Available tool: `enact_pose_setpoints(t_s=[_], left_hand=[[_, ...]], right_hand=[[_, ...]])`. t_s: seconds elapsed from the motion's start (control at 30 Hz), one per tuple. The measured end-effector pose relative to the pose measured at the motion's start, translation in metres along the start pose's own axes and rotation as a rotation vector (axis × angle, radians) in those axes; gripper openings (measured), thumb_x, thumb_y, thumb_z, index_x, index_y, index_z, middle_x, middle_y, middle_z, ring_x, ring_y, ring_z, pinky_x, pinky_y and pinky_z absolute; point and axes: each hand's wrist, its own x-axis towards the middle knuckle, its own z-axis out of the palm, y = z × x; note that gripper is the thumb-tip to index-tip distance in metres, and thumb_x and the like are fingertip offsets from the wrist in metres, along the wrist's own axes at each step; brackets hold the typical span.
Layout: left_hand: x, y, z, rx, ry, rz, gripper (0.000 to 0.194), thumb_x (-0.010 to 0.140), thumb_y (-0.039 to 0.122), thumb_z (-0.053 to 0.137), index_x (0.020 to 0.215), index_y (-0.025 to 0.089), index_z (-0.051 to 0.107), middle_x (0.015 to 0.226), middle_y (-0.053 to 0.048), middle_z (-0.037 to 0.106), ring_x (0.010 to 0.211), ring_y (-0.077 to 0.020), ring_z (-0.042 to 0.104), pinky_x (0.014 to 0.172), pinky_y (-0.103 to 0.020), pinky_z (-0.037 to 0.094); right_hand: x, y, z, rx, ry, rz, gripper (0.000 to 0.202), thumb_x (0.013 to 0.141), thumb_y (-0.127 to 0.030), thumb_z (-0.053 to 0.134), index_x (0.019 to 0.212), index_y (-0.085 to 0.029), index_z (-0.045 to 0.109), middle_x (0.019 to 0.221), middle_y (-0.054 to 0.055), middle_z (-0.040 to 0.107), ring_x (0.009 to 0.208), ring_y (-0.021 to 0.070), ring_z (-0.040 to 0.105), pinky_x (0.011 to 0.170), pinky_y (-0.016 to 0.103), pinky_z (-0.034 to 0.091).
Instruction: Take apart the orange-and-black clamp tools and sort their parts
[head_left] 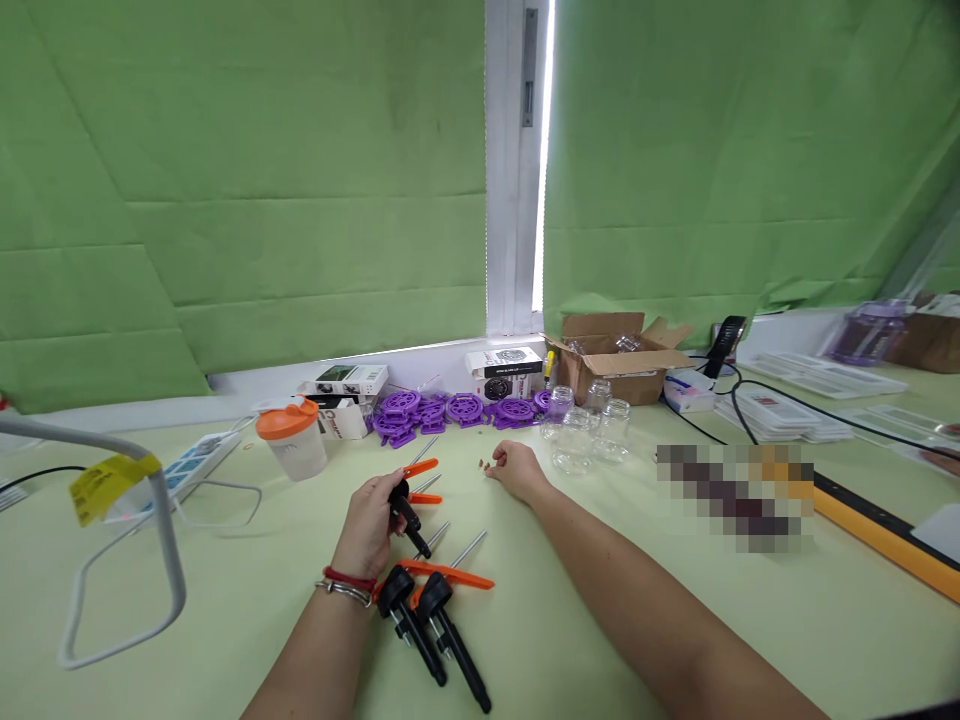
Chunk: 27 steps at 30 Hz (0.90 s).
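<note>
My left hand point(369, 525) is closed around a black part with an orange arm point(406, 515) and a thin metal rod, held just above the table. Another orange arm and rod show beside it, partly hidden by my fingers. Two similar black-and-orange parts point(454, 625) lie nearer to me, their black shafts pointing toward me. Farther forward, my right hand point(517, 472) rests low at the tabletop, thumb and fingers drawn together. Small brown pieces point(481, 463) lie at its fingertips; whether one is pinched between them is too small to tell.
Behind the hands lies a row of purple plastic discs point(465, 408). Several glass jars point(576, 440) stand right of them, before an open cardboard box point(616, 370). An orange-lidded cup point(292, 440), a power strip point(199, 465) and a bent grey frame point(176, 560) are at left.
</note>
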Motion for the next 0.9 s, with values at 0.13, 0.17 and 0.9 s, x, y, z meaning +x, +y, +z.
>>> enact_pose_setpoints(t_s=[0.13, 0.17, 0.9], left_hand=[[-0.001, 0.001, 0.0, 0.016, 0.008, 0.0, 0.027, 0.068, 0.041, 0.064, 0.069, 0.016, 0.053, 0.052, 0.003, 0.054, 0.04, -0.0094, 0.048, 0.035, -0.021, 0.028], [-0.001, 0.0, 0.0, 0.015, 0.004, 0.004, 0.027, 0.068, 0.041, 0.064, 0.07, 0.016, 0.054, 0.053, 0.003, 0.055, 0.04, -0.0095, 0.049, 0.035, -0.021, 0.028], [-0.007, -0.002, 0.012, -0.163, -0.112, 0.081, 0.025, 0.071, 0.036, 0.066, 0.08, 0.017, 0.053, 0.076, 0.002, 0.057, 0.068, -0.0114, 0.058, 0.063, -0.026, 0.053]], right_hand=[[-0.001, -0.002, -0.003, -0.016, -0.008, 0.019, 0.009, 0.067, -0.022, 0.071, 0.075, -0.018, 0.071, 0.079, 0.006, 0.068, 0.071, 0.016, 0.058, 0.061, 0.025, 0.038], [-0.001, -0.004, -0.002, -0.021, -0.008, 0.023, 0.005, 0.068, -0.021, 0.07, 0.073, -0.019, 0.072, 0.078, 0.006, 0.068, 0.071, 0.0164, 0.058, 0.061, 0.025, 0.037], [-0.05, -0.036, -0.013, 0.519, -0.3, 0.114, 0.041, 0.082, -0.053, 0.049, 0.08, -0.015, 0.063, 0.077, 0.007, 0.066, 0.053, 0.0102, 0.053, 0.043, 0.021, 0.034]])
